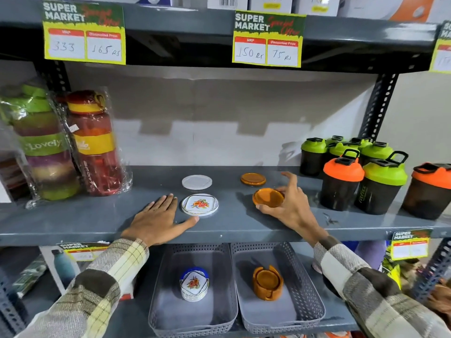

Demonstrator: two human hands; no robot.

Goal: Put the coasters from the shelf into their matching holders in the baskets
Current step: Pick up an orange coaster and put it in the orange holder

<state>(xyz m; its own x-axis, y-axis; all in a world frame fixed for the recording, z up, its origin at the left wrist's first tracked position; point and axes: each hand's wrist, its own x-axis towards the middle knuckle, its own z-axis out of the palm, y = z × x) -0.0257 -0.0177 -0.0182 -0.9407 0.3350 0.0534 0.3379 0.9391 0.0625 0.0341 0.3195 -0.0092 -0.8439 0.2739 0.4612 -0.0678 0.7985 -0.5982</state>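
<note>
Person sorting coasters from a grey shelf (pixel 73 215) into holders in two baskets below – partway done.

Floral holder (pixel 194 285) in the left basket (pixel 156 276) and orange holder (pixel 267 282) in the right basket (pixel 314 284) each already hold coasters. Left on the shelf: floral coaster (pixel 200 204), plain white one (pixel 196 182) behind it, orange coaster (pixel 253 179) at back. Right hand (pixel 290 203) has fingers closed round another orange coaster (pixel 268 197), tilted & lifted. Left hand (pixel 158 220) lies flat, fingers spread, holding nothing – thumb beside the floral coaster.

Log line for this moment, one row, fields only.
right hand: grips orange coaster | left hand: flat on shelf beside floral coaster | orange holder: in right basket
</note>
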